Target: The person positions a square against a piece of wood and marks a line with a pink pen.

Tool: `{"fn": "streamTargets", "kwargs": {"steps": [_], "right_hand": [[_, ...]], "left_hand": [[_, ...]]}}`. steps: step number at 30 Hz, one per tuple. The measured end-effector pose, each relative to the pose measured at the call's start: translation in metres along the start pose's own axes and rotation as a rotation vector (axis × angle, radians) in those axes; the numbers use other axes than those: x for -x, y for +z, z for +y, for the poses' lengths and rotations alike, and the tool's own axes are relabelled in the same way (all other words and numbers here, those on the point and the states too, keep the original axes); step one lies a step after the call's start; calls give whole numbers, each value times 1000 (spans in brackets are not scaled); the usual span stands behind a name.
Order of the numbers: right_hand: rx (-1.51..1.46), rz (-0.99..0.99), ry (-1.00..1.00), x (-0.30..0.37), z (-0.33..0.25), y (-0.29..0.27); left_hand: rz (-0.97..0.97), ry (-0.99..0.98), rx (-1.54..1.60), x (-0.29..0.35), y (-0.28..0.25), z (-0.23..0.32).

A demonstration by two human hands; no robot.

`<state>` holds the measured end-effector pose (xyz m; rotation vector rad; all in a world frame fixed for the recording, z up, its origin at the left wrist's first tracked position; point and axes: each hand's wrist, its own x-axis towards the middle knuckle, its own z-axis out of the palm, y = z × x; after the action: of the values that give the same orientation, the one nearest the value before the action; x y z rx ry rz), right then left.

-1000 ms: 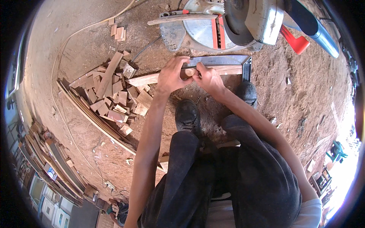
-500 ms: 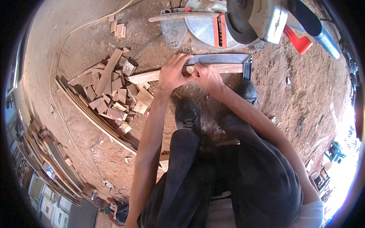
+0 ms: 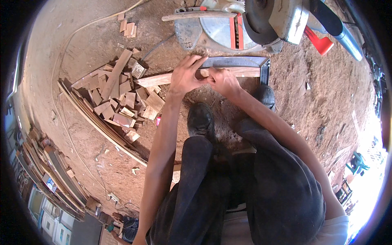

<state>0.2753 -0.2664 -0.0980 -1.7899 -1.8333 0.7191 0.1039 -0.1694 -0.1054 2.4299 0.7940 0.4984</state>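
A long wooden strip (image 3: 156,80) lies crosswise in front of my shoes. Along its far side rests the metal blade of a square (image 3: 239,62), whose dark stock (image 3: 265,73) sits across the strip's right end. My left hand (image 3: 185,76) grips the strip and the blade's left end, fingers over the far side and thumb on the near side. Close beside it, my right hand (image 3: 223,81) is closed in a pinch against the strip near the blade. Whatever its fingers hold is hidden. A pale patch of wood shows between the two hands.
Beyond the strip stands a miter saw (image 3: 216,30) with a red lever (image 3: 320,43). Wood offcuts (image 3: 126,100) are heaped at left, beside long thin boards (image 3: 104,132). A cable (image 3: 73,34) crosses the dirt floor. My black shoes (image 3: 201,120) stand just nearer than the strip.
The whole view has shifted slightly. Both hands keep nearly the same place on the strip and square, with only a slight movement of the right hand's fingers.
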Motion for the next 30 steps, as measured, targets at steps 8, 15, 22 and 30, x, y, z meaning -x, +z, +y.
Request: {"fn": "streamTargets", "kwargs": {"steps": [8,15,22,30], "right_hand": [[-54,97,10,5,6,5],[-91,126,36,-2,2,2],[-82,130,26,1,4,0],[-123,143,-44,0,8,0]], "left_hand": [[6,3,2,-4,-2,4],[45,3,23,-1,0,1],[34,-5,13,-2,-1,3],[47,-3,32,-2,-2,4]]}}
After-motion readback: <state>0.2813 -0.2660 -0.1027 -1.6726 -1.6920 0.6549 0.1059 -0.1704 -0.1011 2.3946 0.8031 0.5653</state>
